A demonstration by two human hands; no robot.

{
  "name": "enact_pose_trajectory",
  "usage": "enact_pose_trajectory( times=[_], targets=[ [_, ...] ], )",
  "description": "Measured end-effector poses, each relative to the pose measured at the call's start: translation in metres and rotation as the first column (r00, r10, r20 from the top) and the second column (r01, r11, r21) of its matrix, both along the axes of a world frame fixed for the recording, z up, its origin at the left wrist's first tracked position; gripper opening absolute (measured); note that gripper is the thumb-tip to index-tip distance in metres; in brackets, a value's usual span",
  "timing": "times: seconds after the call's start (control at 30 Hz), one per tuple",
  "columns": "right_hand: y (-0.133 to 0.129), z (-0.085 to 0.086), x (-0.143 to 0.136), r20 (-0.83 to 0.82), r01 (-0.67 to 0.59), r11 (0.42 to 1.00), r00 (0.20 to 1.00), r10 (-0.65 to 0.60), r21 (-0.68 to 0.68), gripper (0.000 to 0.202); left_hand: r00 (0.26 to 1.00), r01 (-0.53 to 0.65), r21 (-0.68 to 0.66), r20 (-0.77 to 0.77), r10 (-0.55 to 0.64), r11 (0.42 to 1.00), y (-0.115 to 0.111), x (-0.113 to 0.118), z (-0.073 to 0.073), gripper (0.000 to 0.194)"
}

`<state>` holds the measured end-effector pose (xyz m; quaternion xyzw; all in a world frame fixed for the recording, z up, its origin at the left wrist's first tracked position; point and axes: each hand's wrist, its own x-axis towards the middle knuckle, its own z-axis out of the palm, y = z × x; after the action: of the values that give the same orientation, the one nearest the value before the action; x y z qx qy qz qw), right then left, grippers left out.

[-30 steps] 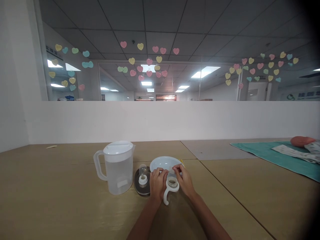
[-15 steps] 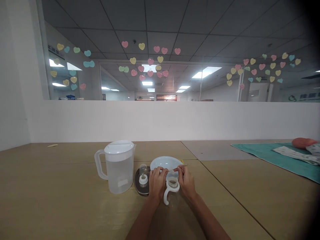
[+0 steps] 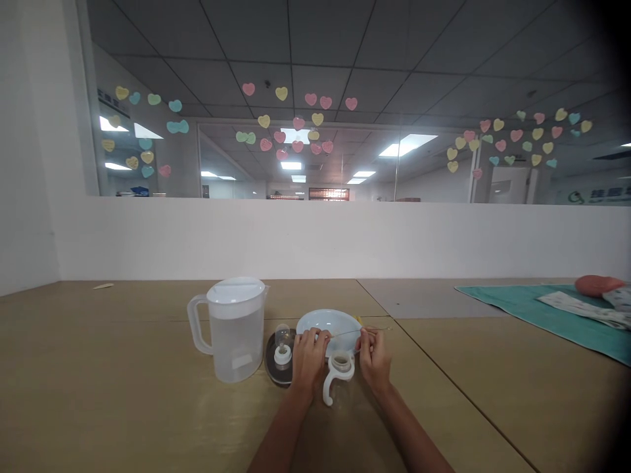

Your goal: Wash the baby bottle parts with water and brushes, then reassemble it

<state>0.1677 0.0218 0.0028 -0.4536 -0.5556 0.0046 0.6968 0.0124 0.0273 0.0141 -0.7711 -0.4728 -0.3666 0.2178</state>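
My left hand (image 3: 310, 355) is closed at the near left edge of a pale blue bowl (image 3: 320, 320); what its fingertips pinch is too small to make out. A thin stick (image 3: 346, 332) spans the space over the bowl between my hands. My right hand (image 3: 374, 358) is closed on the stick, whose end sticks out to the right. Between my wrists stands a clear bottle with a white ring and handle (image 3: 329, 384), its mouth uncovered. Left of my left hand, a white bottle cap piece (image 3: 282, 355) with a clear dome rests on a dark oval tray (image 3: 271, 368).
A lidded clear pitcher (image 3: 235, 341) holding liquid stands left of the tray. Far right lies a green cloth (image 3: 532, 309) with a red object (image 3: 596, 285) and patterned fabric on it. A small flat piece (image 3: 103, 286) lies at the far left, before the white wall.
My right hand has moved to the right, away from my left hand, and more of the thin stick now shows between them. My left hand has hardly moved.
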Motion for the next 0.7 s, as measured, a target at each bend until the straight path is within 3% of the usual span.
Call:
enact_pose_trajectory(
  times=[0.23,0.43,0.6,0.7],
  targets=[
    [0.004,0.001,0.012,-0.296,0.100,0.995,0.951,-0.092,0.012,0.029,0.979,-0.030,-0.103,0.197,0.050,0.994,0.006,-0.016,-0.005,0.022],
    [0.010,-0.001,0.012,-0.162,0.076,0.993,0.983,-0.090,-0.092,0.036,0.964,0.040,-0.093,0.266,-0.014,0.995,0.006,-0.022,-0.003,0.028],
    [0.010,0.000,0.011,-0.067,0.118,0.987,0.990,-0.126,-0.111,0.042,0.991,0.015,-0.065,0.130,-0.006,0.998,0.010,-0.025,0.015,0.022],
    [0.011,0.001,0.011,-0.004,0.162,0.980,0.986,-0.164,-0.116,0.046,0.995,0.081,-0.205,0.065,-0.069,0.975,0.020,-0.020,0.029,0.024]
  ],
)
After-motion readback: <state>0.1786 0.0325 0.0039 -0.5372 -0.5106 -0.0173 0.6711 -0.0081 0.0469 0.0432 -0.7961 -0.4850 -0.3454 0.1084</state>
